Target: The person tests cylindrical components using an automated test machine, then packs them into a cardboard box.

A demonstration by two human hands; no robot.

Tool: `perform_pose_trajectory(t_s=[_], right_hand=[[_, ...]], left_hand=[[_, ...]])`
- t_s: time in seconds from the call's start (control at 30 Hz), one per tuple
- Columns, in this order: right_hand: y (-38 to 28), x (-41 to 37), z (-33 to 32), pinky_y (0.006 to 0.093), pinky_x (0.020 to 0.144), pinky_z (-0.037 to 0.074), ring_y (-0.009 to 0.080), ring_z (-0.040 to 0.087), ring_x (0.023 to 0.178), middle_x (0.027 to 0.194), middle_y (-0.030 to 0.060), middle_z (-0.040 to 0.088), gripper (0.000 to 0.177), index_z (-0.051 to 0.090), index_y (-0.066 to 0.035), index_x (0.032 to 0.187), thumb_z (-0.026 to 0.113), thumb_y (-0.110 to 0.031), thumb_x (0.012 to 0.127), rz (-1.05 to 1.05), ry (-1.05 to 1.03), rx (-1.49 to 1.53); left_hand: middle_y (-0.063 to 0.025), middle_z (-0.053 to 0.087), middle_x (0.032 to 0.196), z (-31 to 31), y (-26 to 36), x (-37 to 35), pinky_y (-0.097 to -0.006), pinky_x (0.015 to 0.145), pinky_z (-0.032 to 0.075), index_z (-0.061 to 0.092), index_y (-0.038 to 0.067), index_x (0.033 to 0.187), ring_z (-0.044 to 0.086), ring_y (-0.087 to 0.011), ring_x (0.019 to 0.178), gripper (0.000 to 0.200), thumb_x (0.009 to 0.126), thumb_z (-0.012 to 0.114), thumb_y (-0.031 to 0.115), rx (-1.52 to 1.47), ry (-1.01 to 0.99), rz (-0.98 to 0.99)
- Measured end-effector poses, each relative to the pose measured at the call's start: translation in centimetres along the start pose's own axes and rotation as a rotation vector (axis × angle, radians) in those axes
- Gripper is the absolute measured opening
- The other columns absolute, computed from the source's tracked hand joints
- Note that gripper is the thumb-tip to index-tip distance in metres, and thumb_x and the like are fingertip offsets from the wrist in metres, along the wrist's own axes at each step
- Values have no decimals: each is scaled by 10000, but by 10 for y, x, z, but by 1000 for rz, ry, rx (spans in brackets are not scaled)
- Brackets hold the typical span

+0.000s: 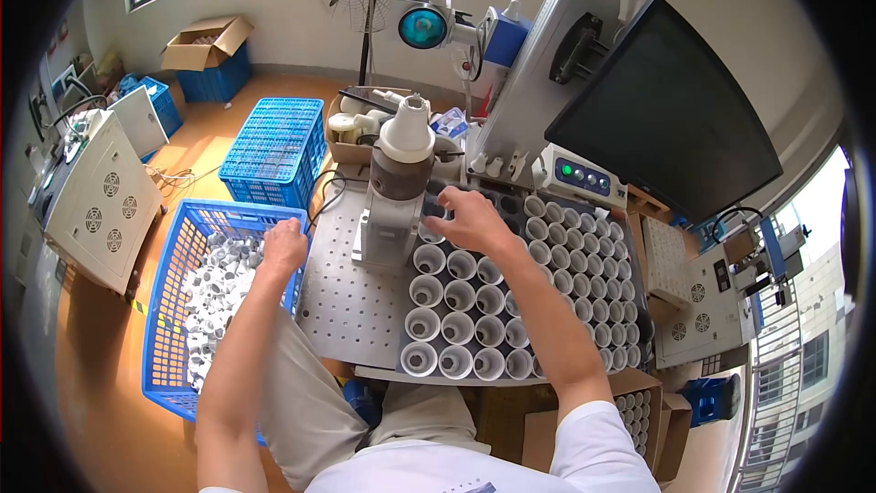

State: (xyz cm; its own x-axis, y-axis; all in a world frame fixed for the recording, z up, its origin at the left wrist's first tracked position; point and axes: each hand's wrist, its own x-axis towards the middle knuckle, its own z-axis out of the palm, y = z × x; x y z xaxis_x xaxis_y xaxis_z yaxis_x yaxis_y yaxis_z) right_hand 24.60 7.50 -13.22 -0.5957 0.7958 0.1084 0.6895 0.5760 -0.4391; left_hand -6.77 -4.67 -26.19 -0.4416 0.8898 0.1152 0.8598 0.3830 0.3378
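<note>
My left hand [285,245] is over the right side of a blue crate [166,310] of small white and grey parts [219,288]. Its fingers are curled together, and what they hold, if anything, is hidden. Near the upper left of the rows of white cups [458,328], my right hand [464,219] has its thumb and fingers apart, with nothing visible between them. The cups stand open side up on a dark tray. Left of that hand, a white cone-shaped part [407,132] sits on top of a grey and brown fixture [388,219] on the perforated metal table [342,310].
A monitor [671,110] hangs at the upper right above a box with green buttons [581,173]. Behind the fixture stands a cardboard box [351,153] of parts. Another blue crate [274,151] is on the floor at the left. More cups lie in a box [538,438] below the table.
</note>
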Motion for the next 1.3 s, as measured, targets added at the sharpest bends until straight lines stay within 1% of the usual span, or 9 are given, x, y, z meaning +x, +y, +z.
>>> perform_pose_trajectory(t_s=[0.07,0.17,0.27,0.3,0.4,0.47,0.57,0.83,1.3], right_hand=[[-6,-2,13,498,911,404,341,601,956,925,170,662,455,620,-25,992,683,-408,755,-8,-111,-214],[1,-1,38,445,901,400,311,585,967,974,155,654,465,626,-43,1017,691,-398,725,-23,-59,-385],[-5,4,33,473,936,359,315,568,998,912,140,649,432,642,-51,968,705,-387,704,-6,-160,-395],[0,6,37,465,907,398,332,583,982,931,155,656,428,653,-37,966,697,-370,700,-53,-138,-407],[12,16,2,439,844,462,327,615,916,942,174,655,420,657,-9,984,672,-332,715,45,-56,-40],[33,25,-23,360,846,492,333,631,943,1006,216,655,463,614,37,1029,657,-296,711,151,49,234],[94,38,-8,321,799,474,224,601,838,925,157,621,472,550,18,1072,686,-228,692,229,252,572],[124,19,30,336,696,436,238,487,706,753,97,489,341,439,-42,845,700,-126,641,172,490,417],[125,17,31,301,597,362,149,364,631,659,24,368,351,388,-59,709,724,-149,664,160,540,535]], left_hand=[[-260,610,1028,4,6,2,-505,871,451,584,-24,948,584,-413,990,231,811,481,131,-22,-22,15],[-285,599,1027,2,-12,-1,-489,908,443,579,-29,975,567,-434,1011,247,822,467,129,-61,-48,-84],[-289,581,1100,-7,-31,2,-488,925,439,562,-44,1053,557,-434,1043,305,820,453,119,-1,-210,-130],[-288,583,1099,-3,-33,1,-488,927,438,565,-46,1049,555,-437,1043,304,819,450,116,-2,-200,-121],[-296,586,1088,1,-32,0,-491,925,436,571,-55,1033,549,-455,1041,300,808,447,99,-20,-176,-91],[-320,585,1067,2,-26,-5,-496,912,435,570,-65,1020,544,-476,1036,296,792,451,81,-44,-167,-68],[-301,588,1085,-6,-15,-4,-476,928,431,582,-56,1018,542,-435,1070,288,811,453,97,-7,-302,-53],[-285,596,1092,3,-18,2,-465,926,441,596,-37,1014,550,-420,1079,271,827,466,108,19,-430,-51],[-290,614,1025,0,-14,-3,-459,878,459,609,-58,944,573,-421,1027,250,793,489,101,-4,-412,-22]])
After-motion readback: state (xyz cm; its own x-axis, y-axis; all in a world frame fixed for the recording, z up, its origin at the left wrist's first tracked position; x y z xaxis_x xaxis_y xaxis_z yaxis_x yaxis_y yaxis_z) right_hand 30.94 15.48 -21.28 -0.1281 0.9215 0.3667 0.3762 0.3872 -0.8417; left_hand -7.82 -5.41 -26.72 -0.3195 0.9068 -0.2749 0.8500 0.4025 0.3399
